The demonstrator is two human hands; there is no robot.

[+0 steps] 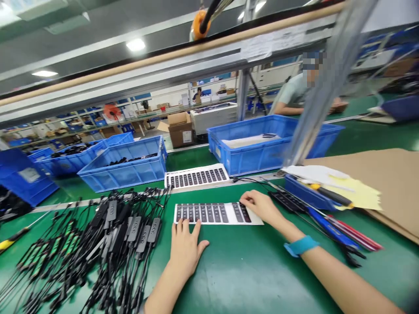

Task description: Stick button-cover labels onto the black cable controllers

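Note:
A white sheet with rows of dark, printed sticker strips lies on the green bench in front of me. There is a bare white gap among its strips, toward the right. My left hand is open, fingers spread, with the fingertips on the sheet's lower left edge. At the sheet's right end my right hand pinches the top of a dark sticker; the fingers partly hide it. To the left lies a tangled heap of black cables with small control boxes.
Behind the sheet is another strip sheet. Blue bins line the back, beside a metal post. A small blue tray holds paper and a screwdriver; pens and cardboard lie right. Another person sits across the bench.

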